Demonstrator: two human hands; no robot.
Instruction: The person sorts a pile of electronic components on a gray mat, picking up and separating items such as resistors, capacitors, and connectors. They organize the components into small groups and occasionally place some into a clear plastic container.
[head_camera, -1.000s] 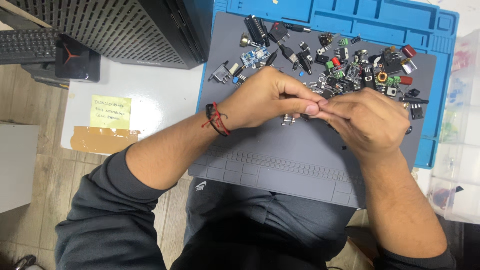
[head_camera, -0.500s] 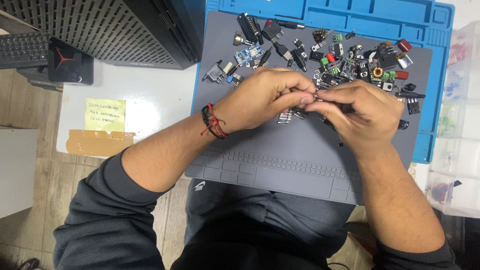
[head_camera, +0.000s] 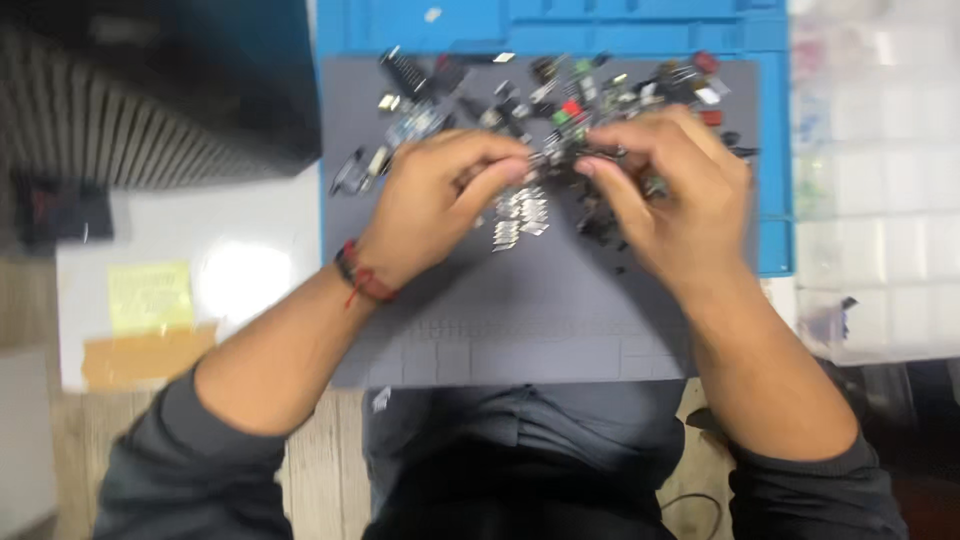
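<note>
Head view: small electronic part (head_camera: 556, 157), dark and blurred, sits between the fingertips of both hands at upper centre of the frame, above the grey mat (head_camera: 520, 320). Left hand (head_camera: 440, 205) has thumb and forefinger pressed together on one end of it; right hand (head_camera: 670, 200) pinches the other end, remaining fingers curled. Its exact kind cannot be told through the motion blur.

Handling, as a judgement: the part looks very light and rigid, with thin metal legs that would bend easily. Hold is best taken on the body, not the legs, with a gentle fingertip pinch; it is small enough to slip and get lost among the pile of parts (head_camera: 560, 95) along the top of the mat. A loose group of silvery pieces (head_camera: 520, 215) lies on the mat just below the fingertips.

Against the earlier frame: both hands remain joined at the fingertips over the same spot. The camera has dipped, so the mat and blue tray (head_camera: 560, 25) now reach the top edge. The yellow note (head_camera: 150, 297) remains at left on the desk (head_camera: 250, 260).
</note>
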